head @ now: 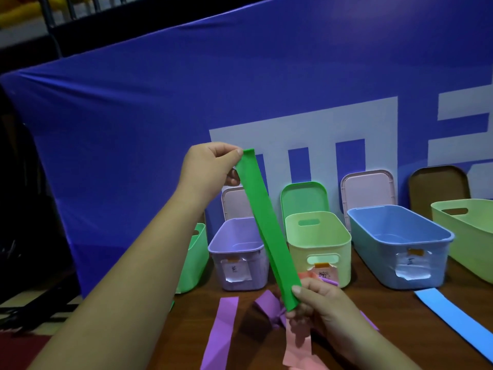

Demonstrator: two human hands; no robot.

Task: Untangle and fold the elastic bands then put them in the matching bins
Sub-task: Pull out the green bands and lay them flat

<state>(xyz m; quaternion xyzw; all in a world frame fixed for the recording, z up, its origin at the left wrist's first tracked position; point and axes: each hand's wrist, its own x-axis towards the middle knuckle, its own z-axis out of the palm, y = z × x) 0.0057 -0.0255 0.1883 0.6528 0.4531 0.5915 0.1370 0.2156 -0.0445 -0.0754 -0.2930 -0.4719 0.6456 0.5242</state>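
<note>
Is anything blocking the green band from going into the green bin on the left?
Yes: the left forearm crosses in front of the green plastic bin. The flat green elastic band, held by left hand and right hand, hangs before the purple bin.

Brown wooden table (248, 329): holds green bin (193, 260), purple bin (240, 255), yellow-green bin (320, 241), blue bin (400, 244), pale green bin (466, 236); purple bands (221, 332), pink band (298, 343), blue band (453, 319).

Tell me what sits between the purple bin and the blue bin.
In the head view, a light green bin sits between the purple bin and the blue bin. The green band, held by both hands, crosses in front.
</note>
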